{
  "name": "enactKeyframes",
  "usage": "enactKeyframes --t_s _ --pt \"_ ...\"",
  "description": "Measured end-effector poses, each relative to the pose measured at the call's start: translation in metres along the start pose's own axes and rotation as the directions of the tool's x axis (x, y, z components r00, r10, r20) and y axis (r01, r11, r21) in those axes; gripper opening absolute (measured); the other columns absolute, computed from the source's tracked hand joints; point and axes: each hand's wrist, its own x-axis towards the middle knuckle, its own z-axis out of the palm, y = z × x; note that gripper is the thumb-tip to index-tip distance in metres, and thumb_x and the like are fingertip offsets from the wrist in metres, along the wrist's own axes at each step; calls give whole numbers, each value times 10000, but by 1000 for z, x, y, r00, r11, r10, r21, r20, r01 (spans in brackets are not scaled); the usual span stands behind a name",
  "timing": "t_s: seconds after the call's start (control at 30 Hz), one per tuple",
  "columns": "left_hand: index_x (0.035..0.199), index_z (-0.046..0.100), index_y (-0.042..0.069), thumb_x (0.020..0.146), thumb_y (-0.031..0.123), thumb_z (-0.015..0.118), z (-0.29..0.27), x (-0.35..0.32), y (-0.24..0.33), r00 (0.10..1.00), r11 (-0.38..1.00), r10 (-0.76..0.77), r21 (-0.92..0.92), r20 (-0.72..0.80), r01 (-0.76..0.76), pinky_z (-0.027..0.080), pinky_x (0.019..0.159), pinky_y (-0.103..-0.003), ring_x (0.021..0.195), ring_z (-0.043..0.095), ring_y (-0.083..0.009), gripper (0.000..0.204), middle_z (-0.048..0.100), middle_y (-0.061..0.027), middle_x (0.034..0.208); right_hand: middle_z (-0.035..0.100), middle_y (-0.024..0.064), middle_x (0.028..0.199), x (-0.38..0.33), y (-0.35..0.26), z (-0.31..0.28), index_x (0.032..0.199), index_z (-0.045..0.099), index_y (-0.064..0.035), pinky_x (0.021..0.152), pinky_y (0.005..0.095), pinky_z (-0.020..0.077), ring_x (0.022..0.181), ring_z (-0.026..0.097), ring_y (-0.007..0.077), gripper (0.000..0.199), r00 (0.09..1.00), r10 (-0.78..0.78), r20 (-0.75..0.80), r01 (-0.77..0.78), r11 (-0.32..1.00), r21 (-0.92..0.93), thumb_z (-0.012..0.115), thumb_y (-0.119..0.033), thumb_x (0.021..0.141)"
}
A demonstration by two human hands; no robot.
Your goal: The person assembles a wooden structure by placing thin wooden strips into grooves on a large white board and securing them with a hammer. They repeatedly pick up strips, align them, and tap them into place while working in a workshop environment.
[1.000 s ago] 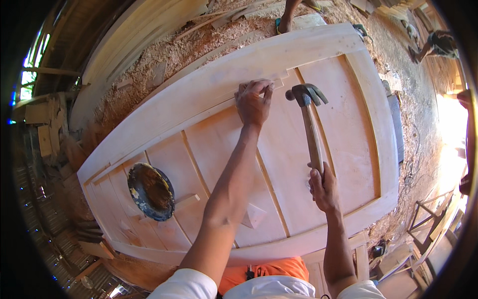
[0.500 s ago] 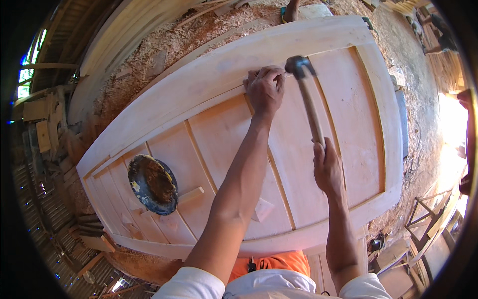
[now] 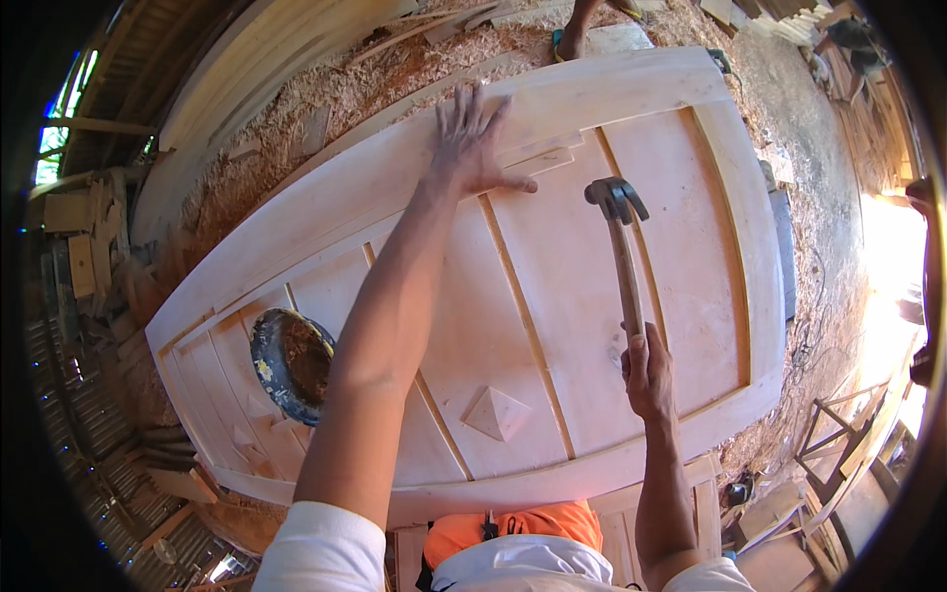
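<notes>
A large pale wooden panelled door (image 3: 592,434) lies flat before me, its panels divided by thin strips. My left hand (image 3: 469,153) rests spread on its far frame rail, fingers apart, beside a short strip of wood (image 3: 543,162) along the rail's inner edge. With its fingers wrapped round the wooden handle, my right hand (image 3: 647,373) holds a claw hammer (image 3: 623,237) above the right-hand panels. The hammer's dark head points away from me. On the door left of my left forearm sits a round dark bowl (image 3: 281,390) with brown stuff inside, partly hidden by the arm.
A small pale pyramid-shaped wood block (image 3: 498,413) sits on a middle panel. Wood shavings (image 3: 296,109) cover the ground beyond the door. Another person's foot (image 3: 570,41) stands at the far edge. A wooden frame (image 3: 834,429) stands at the right.
My left hand has gone from a pinch at the inner rail edge to lying spread on the rail, further left. The hammer has moved back toward me, away from the rail.
</notes>
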Motion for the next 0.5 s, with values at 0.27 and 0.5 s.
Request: enactKeyframes --t_s 0.27,0.5 --pt "1696 158 291 384 913 824 1 18 -3 983 997 -55 -36 177 63 -11 1284 -624 1613 -30 -441 1598 -3 -215 1755 516 41 661 35 -32 23 1247 640 1 539 321 429 554 489 120 523 995 -44 -93 40 998 -40 379 -438 1134" --pt "1698 136 289 387 870 858 -2 23 -2 968 994 -78 -52 238 93 -66 1256 -674 1614 -44 -438 1605 1 -232 1750 691 282 906 69 -18 34 1141 613 51 720 532 516 867 674 503 459 991 -69 -113 37 964 -262 432 -371 1125"
